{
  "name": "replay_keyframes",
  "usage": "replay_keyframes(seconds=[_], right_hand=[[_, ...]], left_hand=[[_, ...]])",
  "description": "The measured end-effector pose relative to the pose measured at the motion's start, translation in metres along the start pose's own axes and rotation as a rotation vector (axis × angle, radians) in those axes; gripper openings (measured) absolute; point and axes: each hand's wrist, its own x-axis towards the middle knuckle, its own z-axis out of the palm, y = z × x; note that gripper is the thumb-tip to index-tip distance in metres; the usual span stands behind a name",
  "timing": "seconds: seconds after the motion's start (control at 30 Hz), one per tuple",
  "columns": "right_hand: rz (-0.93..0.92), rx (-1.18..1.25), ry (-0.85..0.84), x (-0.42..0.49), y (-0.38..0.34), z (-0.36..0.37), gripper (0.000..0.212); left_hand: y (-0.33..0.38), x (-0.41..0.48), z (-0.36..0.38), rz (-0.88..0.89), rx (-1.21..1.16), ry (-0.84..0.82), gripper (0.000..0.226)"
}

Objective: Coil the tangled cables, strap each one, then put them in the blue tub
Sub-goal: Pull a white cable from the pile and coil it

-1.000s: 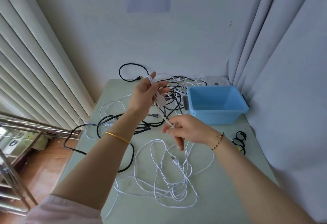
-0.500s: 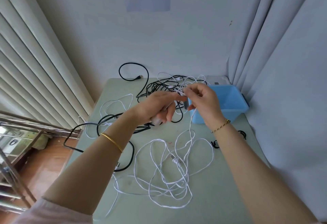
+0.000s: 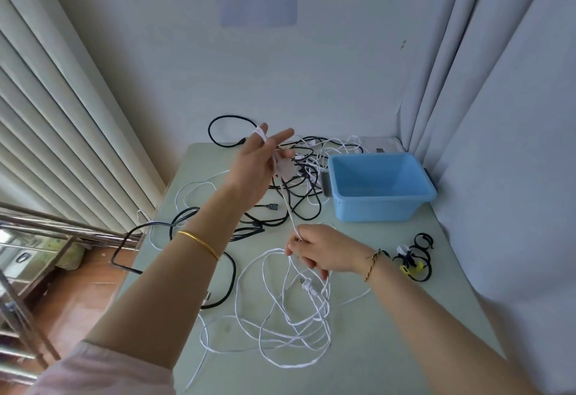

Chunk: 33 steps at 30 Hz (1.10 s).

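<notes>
1. Risk at the table's [image 3: 389,326] left edge first: black cables [image 3: 218,223] trail over that edge toward the floor, and judging from how they cross the white cable [image 3: 280,316], a hard pull on the white one could drag them along or tighten the tangle.
2. Your left hand [image 3: 258,167] is raised above the far middle of the table, fingers [image 3: 282,135] spread and mostly straight. White cable is wound around the fingers, and a pale plug or adapter sits against the palm, so the hand is gripping the start of a coil. With fingers this loose, I judge the turns could slip off.
3. From that hand a taut length of white cable runs down to your right hand [image 3: 321,251], low over the middle of the table. This hand is closed, pinching the cable between thumb and fingertips.
4. Below the right hand, the rest of the white cable lies in loose overlapping loops toward the near edge, with a small plug among them. Those loops could knot as you feed them up.
5. Blue tub [image 3: 380,188] stands near the far right corner, apparently empty.
6. Black straps [image 3: 417,254] lie by the right edge, unused.
</notes>
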Motion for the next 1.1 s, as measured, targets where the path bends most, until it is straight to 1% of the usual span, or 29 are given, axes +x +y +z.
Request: replay_keyframes(seconds=[0.07, 0.17, 0.2, 0.27, 0.3, 0.37, 0.43, 0.5, 0.57, 0.63, 0.7, 0.77, 0.83, 0.9, 0.97, 1.03, 1.1], right_hand=[[-0.035, -0.065, 0.072, -0.007, -0.014, -0.010, 0.022], [-0.158, -0.185, 0.252, -0.013, -0.029, -0.029, 0.024], [-0.200, -0.194, 0.308, -0.014, -0.032, -0.035, 0.023], [-0.248, -0.132, 0.456, -0.011, -0.033, -0.047, 0.022], [-0.251, -0.090, 0.544, -0.008, -0.031, -0.053, 0.021], [-0.247, -0.013, 0.692, -0.001, -0.024, -0.062, 0.015], [-0.259, 0.037, 0.782, 0.005, -0.020, -0.065, 0.009], [-0.280, 0.087, 0.827, 0.010, -0.016, -0.064, 0.008], [-0.280, 0.185, 0.836, 0.017, -0.007, -0.059, 0.009], [-0.255, 0.308, 0.811, 0.023, 0.003, -0.050, 0.015], [-0.206, 0.406, 0.713, 0.026, 0.013, -0.037, 0.021], [-0.131, 0.352, 0.533, 0.026, 0.021, -0.019, 0.023], [-0.088, 0.272, 0.342, 0.026, 0.026, 0.001, 0.028], [-0.091, 0.241, 0.213, 0.023, 0.026, 0.013, 0.029], [-0.073, 0.295, 0.130, 0.017, 0.020, 0.014, 0.029], [-0.055, 0.332, 0.065, 0.008, 0.011, 0.008, 0.028], [-0.080, 0.237, 0.012, -0.002, 0.000, 0.000, 0.024]], left_hand=[[-0.007, 0.000, -0.008, 0.042, 0.267, 0.044, 0.038], [-0.014, -0.005, -0.017, 0.064, 0.655, 0.049, 0.032], [-0.016, -0.008, -0.018, 0.056, 0.761, 0.010, 0.025], [-0.017, -0.013, -0.015, -0.010, 0.921, -0.110, 0.007], [-0.016, -0.015, -0.013, -0.054, 0.970, -0.173, 0.009], [-0.011, -0.021, -0.006, -0.124, 0.974, -0.294, 0.029], [-0.004, -0.027, 0.004, -0.155, 0.907, -0.381, 0.046], [0.003, -0.031, 0.011, -0.164, 0.841, -0.430, 0.046], [0.008, -0.029, 0.011, -0.211, 0.726, -0.449, 0.046], [0.010, -0.025, 0.008, -0.299, 0.484, -0.485, 0.054], [0.011, -0.023, 0.008, -0.370, 0.136, -0.491, 0.050], [0.011, -0.021, 0.011, -0.377, -0.184, -0.461, 0.044], [0.007, -0.015, 0.011, -0.308, -0.327, -0.379, 0.038], [0.003, -0.009, 0.008, -0.230, -0.323, -0.258, 0.027], [-0.001, -0.005, 0.003, -0.139, -0.221, -0.152, 0.020], [-0.004, -0.003, -0.007, -0.047, -0.064, -0.075, 0.022], [-0.007, -0.003, -0.015, 0.011, 0.066, -0.012, 0.032]])
